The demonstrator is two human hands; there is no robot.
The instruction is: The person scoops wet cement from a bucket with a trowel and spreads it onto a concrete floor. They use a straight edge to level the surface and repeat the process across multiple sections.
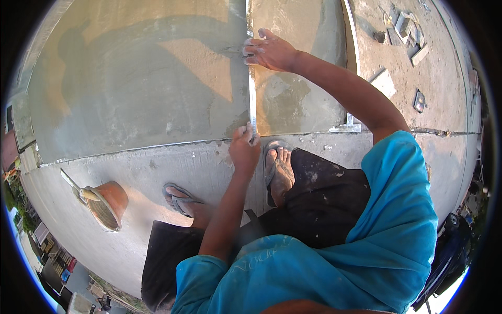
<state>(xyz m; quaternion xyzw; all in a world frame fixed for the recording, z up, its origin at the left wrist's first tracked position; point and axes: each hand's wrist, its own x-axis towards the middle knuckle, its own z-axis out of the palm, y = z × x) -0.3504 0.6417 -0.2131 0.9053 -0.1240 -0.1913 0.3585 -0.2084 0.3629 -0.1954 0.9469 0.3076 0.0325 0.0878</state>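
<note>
A long, thin, pale metal strip (252, 94) runs from the far edge toward me, between two patches of smooth, damp-looking grey mortar (141, 99). Around its near end the fingers of my left hand (244, 149) are pinched, close to the mortar's front edge. Farther along, my right hand (271, 54) reaches over from the right, with its fingers curled onto the strip and the thumb raised. Part of the strip is hidden beneath that hand. Bits of pale mortar cling to my fingers.
My sandalled feet (282, 165) stand on the concrete ledge (141, 167). A brown bucket (117, 196) with a trowel (89, 194) across its rim is at left. Another pale strip (351, 31) borders the mortar's right side. Beyond lie a white slab piece (384, 83) and scattered debris (405, 29).
</note>
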